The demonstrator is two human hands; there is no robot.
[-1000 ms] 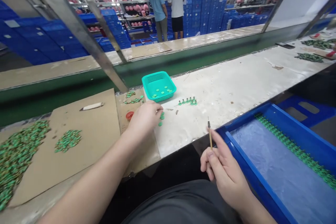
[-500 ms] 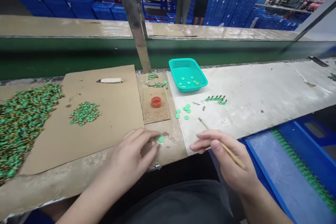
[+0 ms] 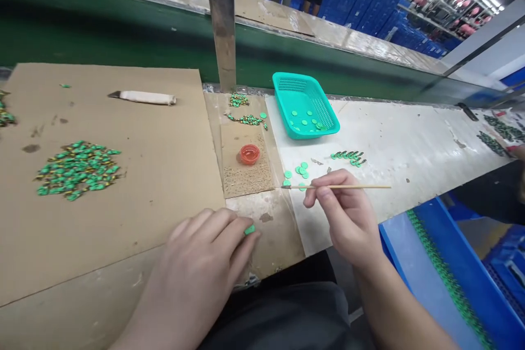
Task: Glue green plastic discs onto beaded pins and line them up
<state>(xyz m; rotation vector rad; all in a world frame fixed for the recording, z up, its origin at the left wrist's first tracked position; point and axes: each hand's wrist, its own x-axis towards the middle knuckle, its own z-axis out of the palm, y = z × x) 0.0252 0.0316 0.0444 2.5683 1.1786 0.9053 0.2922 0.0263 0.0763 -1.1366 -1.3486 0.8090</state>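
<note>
Near the table's front edge, my left hand point(image 3: 213, 251) pinches a small green disc point(image 3: 250, 229) between thumb and forefinger. My right hand point(image 3: 344, 208) grips a thin wooden paintbrush point(image 3: 365, 187), held nearly level with its dark tip pointing left. Beyond the hands a small red cup point(image 3: 250, 155) stands on a speckled cardboard piece point(image 3: 246, 183). Several loose green discs point(image 3: 302, 169) lie by the brush, one partly covered by it. More discs lie inside a turquoise basket point(image 3: 280, 104). Green discs with small dark pieces upright on them point(image 3: 348, 157) form a short row.
On the left, a cardboard sheet point(image 3: 164, 158) bears a heap of small green-and-gold pieces point(image 3: 80, 169) and a white-wrapped tool with a dark point point(image 3: 143, 97). A metal post point(image 3: 223, 33) rises behind. Blue trays point(image 3: 447, 240) stand low at right. A person's dark sleeve point(image 3: 502, 188) shows far right.
My left hand has picked up the green disc from the table. The brush has swung level, its tip now further left. The view has tilted and shifted.
</note>
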